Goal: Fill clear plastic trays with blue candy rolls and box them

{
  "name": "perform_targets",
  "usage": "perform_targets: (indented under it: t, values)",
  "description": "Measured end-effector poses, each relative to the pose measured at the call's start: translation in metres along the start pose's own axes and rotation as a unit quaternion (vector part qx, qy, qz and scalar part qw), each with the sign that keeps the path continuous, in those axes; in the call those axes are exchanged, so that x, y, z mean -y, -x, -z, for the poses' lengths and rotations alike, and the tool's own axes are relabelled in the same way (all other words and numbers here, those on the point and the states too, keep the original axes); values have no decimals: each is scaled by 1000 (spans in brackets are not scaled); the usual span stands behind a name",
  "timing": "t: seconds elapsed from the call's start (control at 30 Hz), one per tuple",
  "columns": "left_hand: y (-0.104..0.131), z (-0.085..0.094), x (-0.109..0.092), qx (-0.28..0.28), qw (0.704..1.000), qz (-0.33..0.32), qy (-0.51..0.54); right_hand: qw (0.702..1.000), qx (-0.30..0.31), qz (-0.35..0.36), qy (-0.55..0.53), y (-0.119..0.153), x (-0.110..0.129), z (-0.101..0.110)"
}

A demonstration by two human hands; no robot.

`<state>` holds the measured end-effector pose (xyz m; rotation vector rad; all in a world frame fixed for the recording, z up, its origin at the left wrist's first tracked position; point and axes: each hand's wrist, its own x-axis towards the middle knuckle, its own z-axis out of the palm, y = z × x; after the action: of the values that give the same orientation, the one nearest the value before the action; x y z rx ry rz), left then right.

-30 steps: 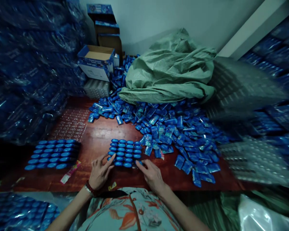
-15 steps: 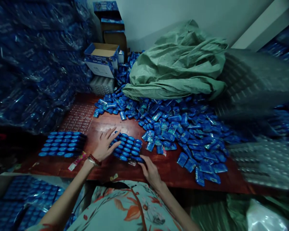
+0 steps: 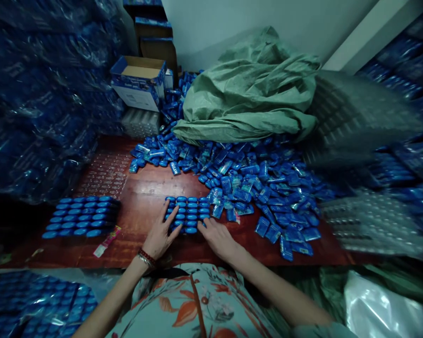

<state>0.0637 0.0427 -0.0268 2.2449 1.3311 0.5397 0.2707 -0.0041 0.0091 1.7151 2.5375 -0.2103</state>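
Observation:
Small blue packets with shiny rounded ends stand in a tight block of rows (image 3: 186, 212) on the table in front of me. My left hand (image 3: 159, 237) lies along the block's left side, fingers spread, their tips touching the end packets. At the front right corner, my right hand (image 3: 216, 238) has its fingers curled together against a corner packet; its fingertips partly hide that packet. A second block of the same packets (image 3: 79, 217) sits farther left, apart from both hands.
Loose blue packets (image 3: 239, 173) are heaped behind and to the right, beneath a green sack (image 3: 250, 101). Clear blister trays (image 3: 104, 166) lie at left, with more trays (image 3: 377, 223) at right. An open carton (image 3: 139, 96) and wrapped stacks (image 3: 38, 103) stand at back left.
The front right of the block has gone from uneven to straight rows. My left hand has come down from above the block to its left side; my right hand stays at the right corner.

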Motion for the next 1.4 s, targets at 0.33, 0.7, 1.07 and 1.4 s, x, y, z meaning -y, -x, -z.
perform_targets:
  t: [0.33, 0.7, 1.07, 1.4]
  values:
    - [-44, 17, -29, -57, 996, -47, -53, 922, -316, -167, -150, 14, -31, -23]
    - [-190, -49, -112, 295, 919, -188, -184, 956, -75, -283, -18, -8, -93, -16]
    - [-181, -47, -102, 336, 905, -162, -205, 934, -149, -279, -166, -4, -93, -3]
    - [-134, 34, -83, 91, 972, -215, -39, 669, -305, -280, -617, 43, -28, -36]
